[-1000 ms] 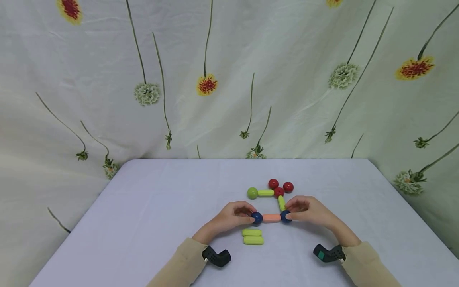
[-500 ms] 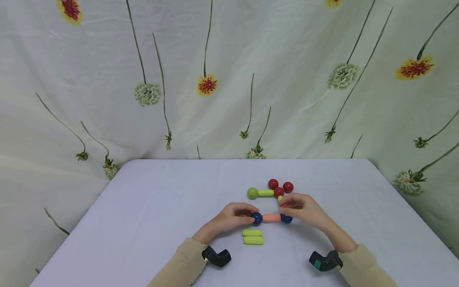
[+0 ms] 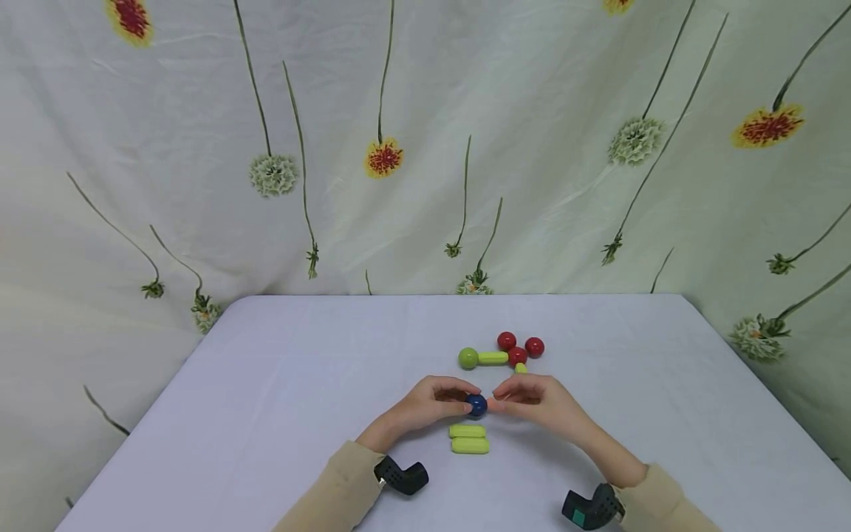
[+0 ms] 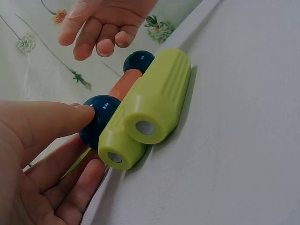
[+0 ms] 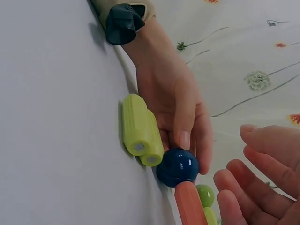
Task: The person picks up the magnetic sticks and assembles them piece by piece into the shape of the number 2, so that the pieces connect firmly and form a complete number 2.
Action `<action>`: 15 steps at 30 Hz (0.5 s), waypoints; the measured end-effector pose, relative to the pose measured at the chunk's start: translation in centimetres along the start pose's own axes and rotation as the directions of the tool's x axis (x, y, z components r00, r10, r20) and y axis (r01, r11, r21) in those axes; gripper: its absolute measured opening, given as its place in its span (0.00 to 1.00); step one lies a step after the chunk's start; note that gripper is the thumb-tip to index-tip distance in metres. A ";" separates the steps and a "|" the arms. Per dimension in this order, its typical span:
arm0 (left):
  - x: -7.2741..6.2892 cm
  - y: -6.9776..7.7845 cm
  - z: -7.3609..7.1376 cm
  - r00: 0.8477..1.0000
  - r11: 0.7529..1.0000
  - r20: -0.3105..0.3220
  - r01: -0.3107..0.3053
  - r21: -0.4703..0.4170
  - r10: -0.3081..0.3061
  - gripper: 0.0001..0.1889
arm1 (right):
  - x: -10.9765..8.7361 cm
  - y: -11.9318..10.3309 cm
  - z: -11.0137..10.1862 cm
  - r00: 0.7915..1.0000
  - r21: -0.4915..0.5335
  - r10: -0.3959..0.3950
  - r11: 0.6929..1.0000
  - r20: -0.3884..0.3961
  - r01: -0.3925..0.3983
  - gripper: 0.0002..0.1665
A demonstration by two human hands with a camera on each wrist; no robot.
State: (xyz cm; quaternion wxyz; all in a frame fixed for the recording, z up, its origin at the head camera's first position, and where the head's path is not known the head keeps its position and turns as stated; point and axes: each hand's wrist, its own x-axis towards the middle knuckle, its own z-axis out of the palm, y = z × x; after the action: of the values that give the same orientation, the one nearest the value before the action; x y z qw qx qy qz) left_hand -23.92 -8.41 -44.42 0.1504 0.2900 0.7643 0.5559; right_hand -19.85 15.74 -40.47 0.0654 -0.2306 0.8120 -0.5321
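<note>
My left hand (image 3: 422, 403) pinches a dark blue ball (image 3: 476, 406) between thumb and fingers on the table. An orange rod (image 4: 125, 84) runs from that ball to a second dark blue ball (image 4: 139, 61), which the right hand hides in the head view. My right hand (image 3: 555, 403) hovers close over the orange rod, its fingers loosely bent and apart; both wrist views show a gap between them and the rod. Two yellow-green rods (image 3: 470, 445) with metal ends lie side by side, nearer the person than the held ball.
Farther back, a light green ball (image 3: 468, 358) joins a yellow-green rod (image 3: 493, 357) that meets a red ball (image 3: 517, 357). Two more red balls (image 3: 535, 346) lie beside it. Another yellow-green rod (image 3: 521, 368) is partly behind the right hand. A flowered cloth (image 3: 425, 148) hangs behind the table.
My right hand has let go of the right-hand blue ball, lifted slightly and moved left over the orange rod. The left hand has stayed on its ball.
</note>
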 end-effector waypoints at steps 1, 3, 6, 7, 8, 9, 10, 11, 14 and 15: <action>0.0 0.0 0.0 1.000 1.000 0.001 -0.002 -0.001 0.002 0.14 | 0.0 0.0 0.2 1.000 0.004 0.002 1.000 0.001 -0.002 0.14; 0.0 0.0 0.0 1.000 1.000 0.004 -0.005 -0.005 0.005 0.14 | 0.0 0.1 0.7 1.000 0.009 0.012 1.000 0.002 -0.012 0.15; -0.1 0.0 0.0 1.000 1.000 0.006 -0.006 -0.007 0.006 0.14 | -0.1 0.2 1.4 1.000 0.016 0.025 1.000 0.007 -0.025 0.16; -0.1 0.0 0.0 1.000 1.000 0.006 -0.004 -0.005 0.004 0.15 | -0.1 0.2 1.6 1.000 0.016 0.023 1.000 0.011 -0.023 0.16; -0.1 0.1 0.0 1.000 1.000 0.006 -0.004 -0.003 0.004 0.15 | -0.1 0.3 1.8 1.000 0.015 0.023 1.000 0.015 -0.023 0.16; -0.1 0.1 0.0 1.000 1.000 0.007 -0.003 0.000 0.003 0.15 | -0.1 0.3 2.0 1.000 0.015 0.022 1.000 0.018 -0.023 0.15; -0.1 0.1 -0.1 1.000 1.000 0.007 -0.003 0.003 0.003 0.15 | -0.2 0.3 2.1 1.000 0.011 0.024 1.000 0.020 -0.024 0.15; -0.1 0.2 -0.1 1.000 1.000 0.009 -0.006 0.004 0.006 0.15 | -0.2 0.3 2.3 0.999 0.006 0.024 1.000 0.021 -0.024 0.15; -0.1 0.2 -0.1 1.000 1.000 0.013 -0.007 0.000 0.007 0.15 | -0.4 0.4 2.7 1.000 -0.017 0.023 1.000 0.017 -0.023 0.15; -0.1 0.2 -0.1 1.000 1.000 0.014 -0.006 -0.003 0.006 0.15 | -0.4 0.4 2.8 1.000 -0.032 0.024 0.999 0.014 -0.024 0.15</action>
State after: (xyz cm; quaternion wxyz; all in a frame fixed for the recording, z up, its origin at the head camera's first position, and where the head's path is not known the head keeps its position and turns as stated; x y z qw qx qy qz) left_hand -23.80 -8.51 -44.21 0.1547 0.2961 0.7614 0.5556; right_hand -18.65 13.69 -42.07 0.0741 -0.2258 0.8226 -0.5166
